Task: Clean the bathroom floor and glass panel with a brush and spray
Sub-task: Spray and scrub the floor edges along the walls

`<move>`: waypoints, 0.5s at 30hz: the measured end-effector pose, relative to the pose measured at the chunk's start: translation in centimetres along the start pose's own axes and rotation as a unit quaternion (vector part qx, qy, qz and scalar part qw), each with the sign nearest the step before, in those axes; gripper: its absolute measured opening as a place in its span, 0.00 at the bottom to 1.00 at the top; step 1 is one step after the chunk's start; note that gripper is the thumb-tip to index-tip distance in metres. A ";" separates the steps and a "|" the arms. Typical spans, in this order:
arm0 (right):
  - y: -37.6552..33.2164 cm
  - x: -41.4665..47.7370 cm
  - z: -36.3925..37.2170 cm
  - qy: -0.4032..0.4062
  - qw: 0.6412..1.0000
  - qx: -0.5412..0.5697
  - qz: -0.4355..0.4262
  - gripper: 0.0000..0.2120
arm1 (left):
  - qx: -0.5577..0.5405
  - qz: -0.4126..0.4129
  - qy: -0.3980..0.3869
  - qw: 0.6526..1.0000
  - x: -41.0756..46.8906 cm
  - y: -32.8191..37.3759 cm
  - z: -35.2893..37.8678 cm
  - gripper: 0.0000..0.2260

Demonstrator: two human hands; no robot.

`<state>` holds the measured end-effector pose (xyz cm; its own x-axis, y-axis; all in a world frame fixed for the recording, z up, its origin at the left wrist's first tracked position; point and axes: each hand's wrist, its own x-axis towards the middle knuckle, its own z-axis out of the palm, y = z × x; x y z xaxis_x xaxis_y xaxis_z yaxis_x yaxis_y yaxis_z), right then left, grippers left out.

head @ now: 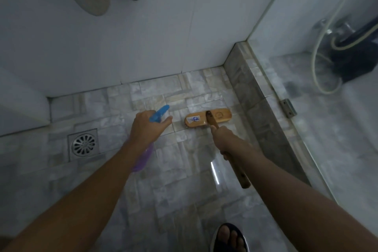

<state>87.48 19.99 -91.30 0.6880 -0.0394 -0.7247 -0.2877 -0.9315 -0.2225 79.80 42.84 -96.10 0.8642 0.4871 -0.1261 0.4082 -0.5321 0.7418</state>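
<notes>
The floor stage looks to be in hand: the person stands over the tiled floor [190, 172] near the corner where the white wall meets the low tiled kerb [255, 108], spraying and scrubbing together. The glass panel [319, 80] rises from that kerb on the right and nothing touches it, so that part of the job seems still to come.

The left hand [146, 127] is wrapped around the neck of the spray bottle [158, 115], its blue nozzle aimed at the tiles just beside the brush head, with one finger stretched forward along the trigger side. The purple body of the bottle hangs below the wrist.

The right hand [224, 139] is closed around the wooden handle of the brush [207, 118], whose head rests flat on the floor close to the kerb, bristles down.

The next move probably calls for a squeeze of the trigger to wet the tiles, then firm push-and-pull strokes, working toward the round floor drain [84, 145] at the left.
</notes>
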 end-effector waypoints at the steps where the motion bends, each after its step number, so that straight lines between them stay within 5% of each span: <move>1: 0.0 0.0 0.0 0.000 1.000 0.001 0.003 0.26 | 0.016 0.004 0.010 1.000 -0.3 0.1 -0.1 0.24; 4: 0.0 0.4 0.2 0.005 1.000 0.016 0.007 0.24 | 0.060 0.045 0.049 0.996 -0.9 0.6 0.0 0.24; 9: 0.1 1.3 0.7 0.017 0.999 0.025 0.010 0.25 | -0.047 0.080 0.094 0.991 -1.0 1.3 1.4 0.14; 15: -0.1 0.9 0.9 0.024 1.000 0.017 0.006 0.25 | -0.059 0.103 0.134 0.984 -0.8 1.7 1.7 0.21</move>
<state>87.54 20.37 -92.46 0.7156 -0.0691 -0.6951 -0.3179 -0.9182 -0.2361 80.33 40.41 -95.89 0.8101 0.5504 0.2022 0.1808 -0.5624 0.8068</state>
